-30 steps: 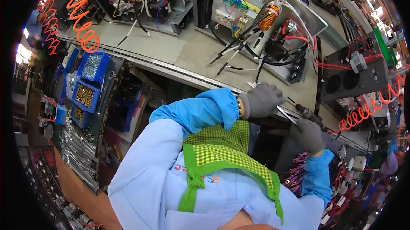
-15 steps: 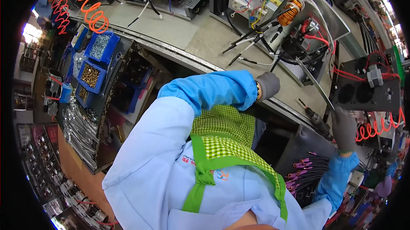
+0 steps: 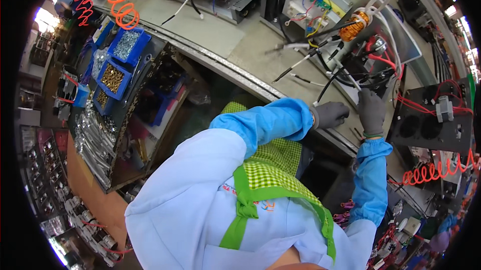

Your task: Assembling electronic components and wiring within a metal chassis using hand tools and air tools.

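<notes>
My left hand, in a grey glove, hovers at the bench's front edge with fingers curled; whatever they hold, if anything, is hidden. A black cable with a pale tip ends just beside its wrist. My right hand, also gloved, is closed at the near side of an open metal chassis. A thin grey metal strip rises from its fingers. Inside the chassis are a copper-wound coil, red and black wires, and a green circuit board. Several black and white cable ends spread over the bench.
At left, blue bins of screws and brass fittings stand on a rack beside silvery metal strips. A black fan panel stands at right, near a coiled red hose. An orange coiled hose hangs at upper left.
My right hand has moved up and left to the chassis, and the metal strip's angle has changed. My left hand has drawn back from the black cable, and the view has shifted slightly.
</notes>
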Motion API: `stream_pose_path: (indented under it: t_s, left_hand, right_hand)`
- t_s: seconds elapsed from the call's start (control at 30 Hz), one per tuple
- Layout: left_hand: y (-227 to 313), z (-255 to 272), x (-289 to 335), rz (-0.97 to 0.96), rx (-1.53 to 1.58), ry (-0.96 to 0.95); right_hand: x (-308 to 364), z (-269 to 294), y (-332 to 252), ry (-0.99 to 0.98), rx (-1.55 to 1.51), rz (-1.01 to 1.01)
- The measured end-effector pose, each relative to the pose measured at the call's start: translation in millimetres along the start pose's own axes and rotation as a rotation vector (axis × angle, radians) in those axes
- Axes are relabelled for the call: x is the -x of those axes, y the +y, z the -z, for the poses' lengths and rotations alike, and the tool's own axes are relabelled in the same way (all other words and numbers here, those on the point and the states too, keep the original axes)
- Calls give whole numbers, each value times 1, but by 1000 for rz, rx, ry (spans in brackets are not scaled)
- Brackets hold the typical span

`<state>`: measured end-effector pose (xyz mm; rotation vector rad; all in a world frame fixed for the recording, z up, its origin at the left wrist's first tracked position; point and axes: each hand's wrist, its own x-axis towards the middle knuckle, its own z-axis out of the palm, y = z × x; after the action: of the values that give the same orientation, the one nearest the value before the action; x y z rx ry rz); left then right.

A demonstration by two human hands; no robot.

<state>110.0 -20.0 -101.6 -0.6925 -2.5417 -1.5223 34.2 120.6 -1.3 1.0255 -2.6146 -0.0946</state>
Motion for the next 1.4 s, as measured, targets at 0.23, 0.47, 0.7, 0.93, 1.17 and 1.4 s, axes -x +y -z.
stream_pose_path:
  t_s: [0.23, 0.47, 0.7, 0.93, 1.17, 1.4]
  left_hand:
    - [-5, -8, 1, -79, 102, 65]
    - [4, -5, -35, 183, 431, 304]
    - [2, -29, -67, 402, 824, 335]
    - [15, -42, -78, 428, 810, 508]
    - [16, -36, -76, 461, 700, 498]
    - [2, -50, -87, 415, 627, 550]
  right_hand:
    - [-12, -23, 7, 122, -75, -30]
    - [-35, -19, 37, -93, -270, 95]
    - [-47, 1, 46, -364, -636, -86]
    - [-32, -18, 44, -120, -439, 89]
    - [-28, -26, 36, 25, -413, 77]
    - [-39, -18, 50, -239, -528, -57]
